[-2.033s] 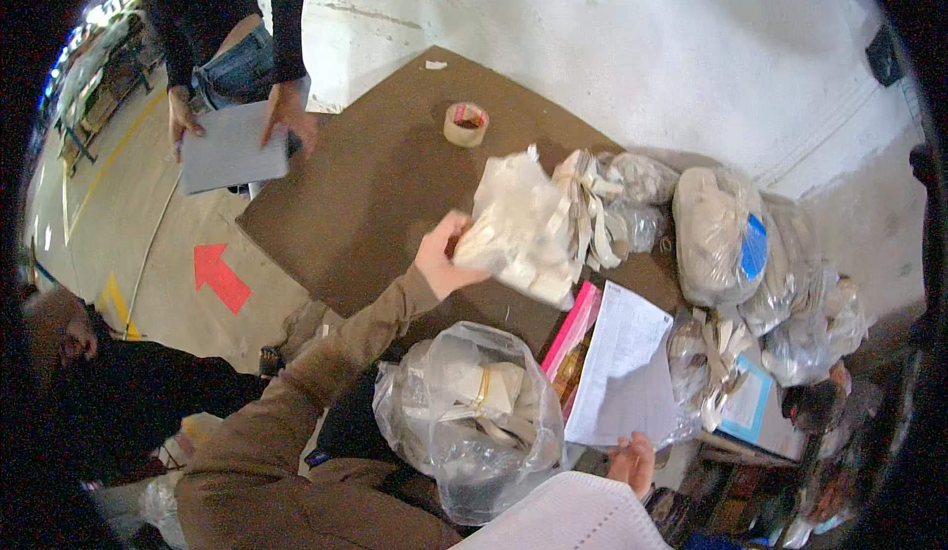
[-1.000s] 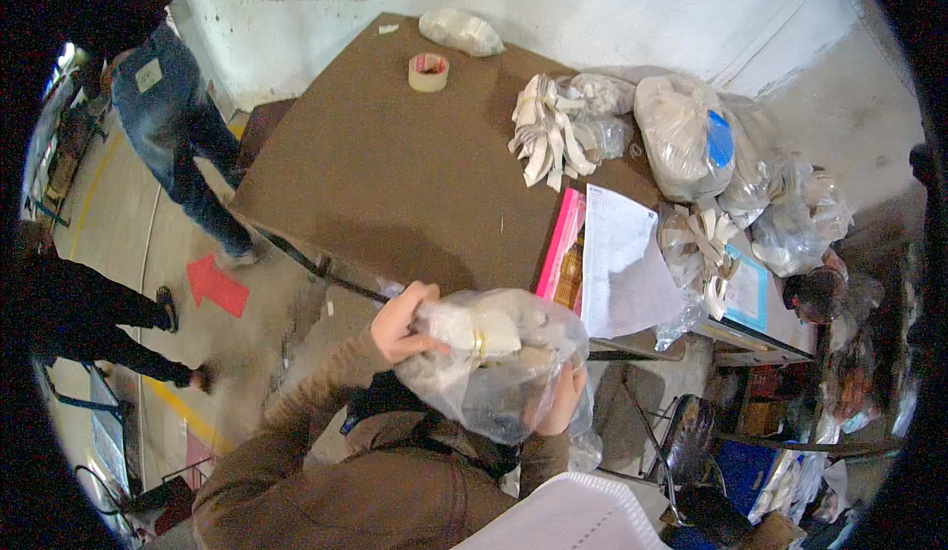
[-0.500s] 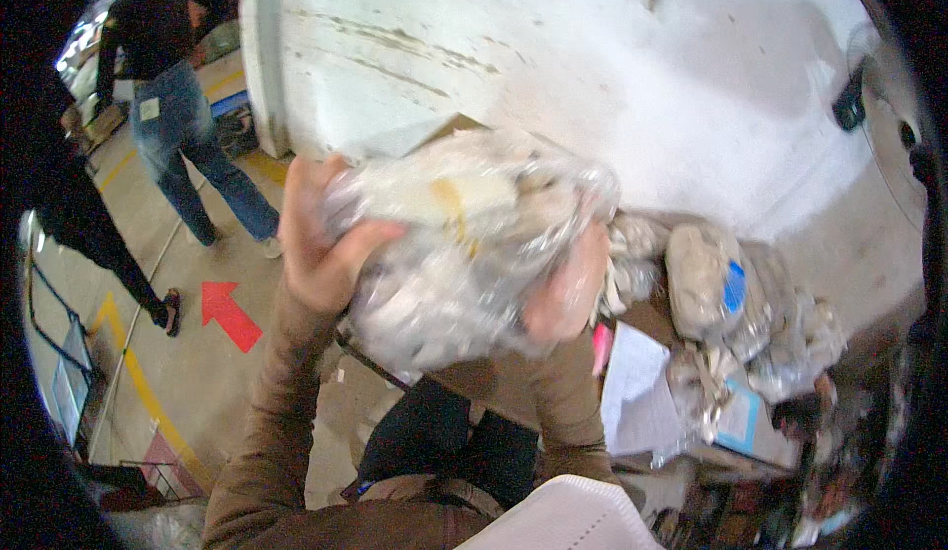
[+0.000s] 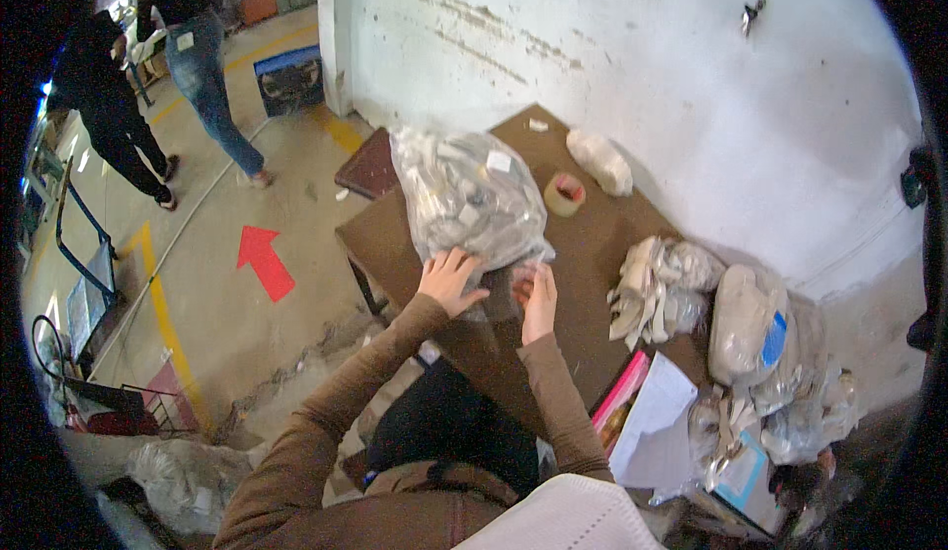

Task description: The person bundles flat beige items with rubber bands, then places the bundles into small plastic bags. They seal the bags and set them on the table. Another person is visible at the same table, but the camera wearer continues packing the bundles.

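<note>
A clear plastic bag, stuffed with pale grey-white items, lies on the brown tabletop. Its near end is toward me. My left hand rests on the bag's near left corner with its fingers spread. At the near right corner, my right hand is closed, pinching the loose plastic edge. A small white label sits on the bag's upper side. The contents are blurred by the crinkled plastic, so I cannot tell their kind.
Beyond the bag are a tape roll and a white wrapped bundle. Several bagged bundles and white papers crowd the right. A white wall stands behind. Two people walk at far left, past a trolley.
The bag has gone from being held up between both hands to lying on the table. My left hand has loosened to spread fingers; my right now pinches the edge. The people have moved farther off.
</note>
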Demonstrator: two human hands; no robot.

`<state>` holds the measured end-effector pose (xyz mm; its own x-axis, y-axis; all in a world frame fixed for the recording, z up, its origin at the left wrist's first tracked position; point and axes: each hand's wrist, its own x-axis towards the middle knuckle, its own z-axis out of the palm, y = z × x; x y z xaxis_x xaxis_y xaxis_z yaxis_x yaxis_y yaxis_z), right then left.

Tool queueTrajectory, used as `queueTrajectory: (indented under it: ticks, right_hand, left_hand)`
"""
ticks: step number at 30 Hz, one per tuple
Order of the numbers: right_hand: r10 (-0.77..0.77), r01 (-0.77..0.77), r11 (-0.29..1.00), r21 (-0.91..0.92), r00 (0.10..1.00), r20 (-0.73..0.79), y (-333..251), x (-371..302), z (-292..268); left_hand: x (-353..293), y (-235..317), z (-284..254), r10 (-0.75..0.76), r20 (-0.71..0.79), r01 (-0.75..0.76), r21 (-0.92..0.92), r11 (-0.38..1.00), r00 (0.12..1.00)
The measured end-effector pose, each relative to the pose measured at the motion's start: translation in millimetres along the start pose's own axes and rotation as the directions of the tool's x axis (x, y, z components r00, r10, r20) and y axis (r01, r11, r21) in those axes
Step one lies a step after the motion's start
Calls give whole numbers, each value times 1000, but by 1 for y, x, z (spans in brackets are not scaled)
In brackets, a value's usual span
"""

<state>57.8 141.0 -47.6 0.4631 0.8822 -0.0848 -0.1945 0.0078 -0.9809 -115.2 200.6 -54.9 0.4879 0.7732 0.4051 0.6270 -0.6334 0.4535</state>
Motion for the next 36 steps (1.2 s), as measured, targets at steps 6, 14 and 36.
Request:
queueTrajectory:
  ticks: [6, 14, 36]
  right_hand:
    - [-32, 36, 999, -40, 995, 97, -21, -55, -46]
    - [-74, 42, 992, -120, 959, -272, -9, -170, -186]
    - [-505, -140, 492, -859, 758, -412, -64, 65, -206]
  left_hand:
    - [-11, -4, 42, 49, -257, 16, 244, 970, 965]
    - [-18, -1, 40, 180, -290, -110, 242, 964, 940]
    - [-17, 90, 55, 519, -419, -590, -51, 806, 745]
